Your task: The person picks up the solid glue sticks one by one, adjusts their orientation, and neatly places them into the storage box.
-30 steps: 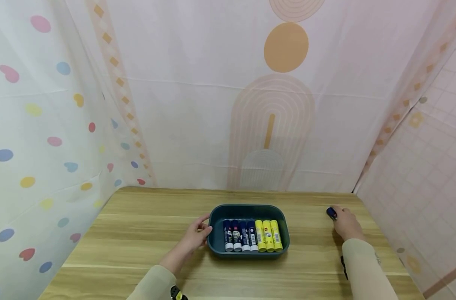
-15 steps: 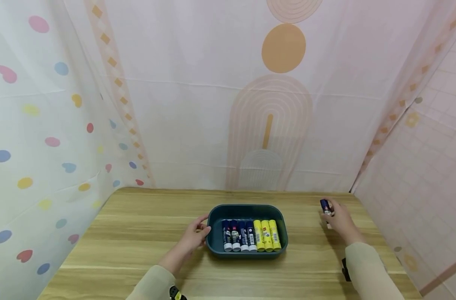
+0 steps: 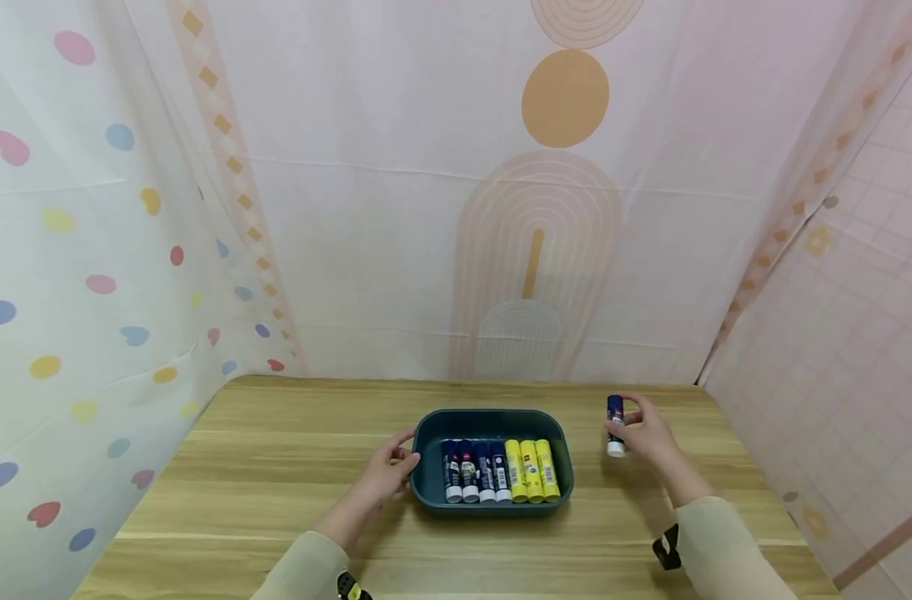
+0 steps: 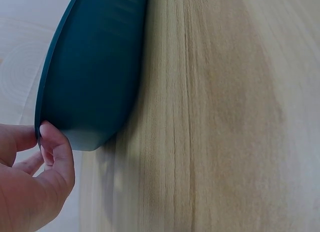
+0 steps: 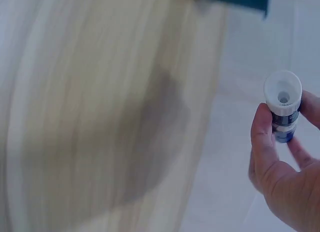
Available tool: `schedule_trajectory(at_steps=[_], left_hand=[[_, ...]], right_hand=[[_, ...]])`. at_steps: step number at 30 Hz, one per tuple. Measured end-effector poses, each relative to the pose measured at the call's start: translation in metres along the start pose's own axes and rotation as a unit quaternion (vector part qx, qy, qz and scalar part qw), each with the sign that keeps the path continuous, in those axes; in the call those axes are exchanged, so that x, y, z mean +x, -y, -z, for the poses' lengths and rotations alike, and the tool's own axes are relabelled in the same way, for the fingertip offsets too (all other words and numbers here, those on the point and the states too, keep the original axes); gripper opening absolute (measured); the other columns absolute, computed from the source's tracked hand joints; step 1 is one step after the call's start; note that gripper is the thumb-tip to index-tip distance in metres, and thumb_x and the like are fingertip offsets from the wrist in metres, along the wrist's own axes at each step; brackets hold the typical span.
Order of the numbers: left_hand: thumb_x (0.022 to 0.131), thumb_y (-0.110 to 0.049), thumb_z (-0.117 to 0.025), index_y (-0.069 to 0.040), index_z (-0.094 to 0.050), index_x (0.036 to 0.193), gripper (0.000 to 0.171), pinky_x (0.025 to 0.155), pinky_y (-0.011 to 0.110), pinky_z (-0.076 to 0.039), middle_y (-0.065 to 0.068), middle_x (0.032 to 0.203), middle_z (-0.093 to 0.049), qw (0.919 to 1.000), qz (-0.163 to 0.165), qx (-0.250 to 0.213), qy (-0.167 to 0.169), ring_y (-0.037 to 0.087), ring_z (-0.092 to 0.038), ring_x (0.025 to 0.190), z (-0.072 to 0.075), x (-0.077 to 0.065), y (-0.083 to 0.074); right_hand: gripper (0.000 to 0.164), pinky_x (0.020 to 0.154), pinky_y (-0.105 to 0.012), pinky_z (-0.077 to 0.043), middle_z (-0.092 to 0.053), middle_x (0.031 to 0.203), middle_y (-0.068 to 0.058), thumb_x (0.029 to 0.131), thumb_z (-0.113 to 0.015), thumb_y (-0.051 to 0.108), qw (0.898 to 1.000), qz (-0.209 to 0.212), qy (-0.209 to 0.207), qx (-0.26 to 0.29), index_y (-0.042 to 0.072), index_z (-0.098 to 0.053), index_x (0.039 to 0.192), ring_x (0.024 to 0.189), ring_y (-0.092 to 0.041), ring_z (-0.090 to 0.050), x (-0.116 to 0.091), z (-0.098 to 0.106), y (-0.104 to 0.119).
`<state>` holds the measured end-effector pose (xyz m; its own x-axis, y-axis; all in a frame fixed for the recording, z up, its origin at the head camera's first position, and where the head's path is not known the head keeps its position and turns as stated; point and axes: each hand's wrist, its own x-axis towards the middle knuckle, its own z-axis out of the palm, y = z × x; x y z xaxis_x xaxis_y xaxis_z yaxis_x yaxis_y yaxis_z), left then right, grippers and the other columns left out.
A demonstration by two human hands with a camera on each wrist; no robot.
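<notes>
A dark teal tray (image 3: 456,510) stands on the table with a row of glue sticks in it. Several navy glue sticks (image 3: 485,473) with white ends lie on the left of the row, and 3 yellow ones (image 3: 532,472) lie beside them on the right. My left hand (image 3: 387,473) pinches the tray's left rim between thumb and fingers, seen close in the left wrist view. To the right of the tray, my right hand (image 3: 648,432) holds another navy glue stick (image 3: 615,427) upright, white end down. The right wrist view shows that white hollow end (image 5: 283,93) facing the camera.
The wood-grain table (image 3: 276,433) extends to both sides of the tray. Patterned curtains (image 3: 381,250) hang behind it and along its left and right sides. A strip of bare tray floor shows behind the glue sticks.
My right hand has come left from the table's right side toward the tray, turning the navy glue stick from slanted to upright. My left hand has stayed on the rim.
</notes>
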<state>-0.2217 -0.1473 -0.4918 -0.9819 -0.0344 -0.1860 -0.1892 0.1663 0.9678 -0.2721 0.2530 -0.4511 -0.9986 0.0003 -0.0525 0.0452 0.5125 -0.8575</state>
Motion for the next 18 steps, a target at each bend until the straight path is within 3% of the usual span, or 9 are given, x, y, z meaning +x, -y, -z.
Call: schedule_trajectory(at_steps=[7, 14, 18], left_hand=[[0.095, -0.003, -0.052, -0.008, -0.045, 0.139, 0.045, 0.058, 0.026, -0.047, 0.011, 0.098, -0.045, 1.0000, 0.000, -0.002, 0.002, 0.016, -0.048, 0.074, 0.000, 0.001, 0.001], [0.095, -0.003, -0.053, -0.007, -0.045, 0.139, 0.045, 0.057, 0.026, -0.046, 0.010, 0.097, -0.046, 1.0000, -0.005, -0.003, 0.002, 0.016, -0.047, 0.072, 0.000, 0.002, 0.002], [0.095, -0.003, -0.053, -0.006, -0.045, 0.139, 0.045, 0.056, 0.026, -0.046, 0.010, 0.095, -0.045, 0.9999, -0.007, -0.009, 0.003, 0.016, -0.047, 0.071, 0.000, 0.001, 0.002]], right_hand=[[0.065, 0.065, -0.030, -0.055, -0.046, 0.102, -0.017, 0.090, -0.062, 0.009, 0.989, -0.039, 0.043, 0.135, 0.003, -0.027, 0.143, 0.077, -0.017, -0.057, -0.012, -0.031, 0.034], [0.059, 0.066, -0.031, -0.054, -0.047, 0.102, -0.013, 0.089, -0.066, 0.016, 0.989, -0.045, 0.057, 0.131, 0.011, -0.035, 0.139, 0.080, -0.019, -0.055, -0.022, -0.068, 0.058], [0.059, 0.061, -0.030, -0.052, -0.048, 0.098, -0.012, 0.086, -0.069, 0.015, 0.989, -0.032, 0.063, 0.130, 0.010, -0.040, 0.137, 0.075, -0.018, -0.054, -0.023, -0.093, 0.063]])
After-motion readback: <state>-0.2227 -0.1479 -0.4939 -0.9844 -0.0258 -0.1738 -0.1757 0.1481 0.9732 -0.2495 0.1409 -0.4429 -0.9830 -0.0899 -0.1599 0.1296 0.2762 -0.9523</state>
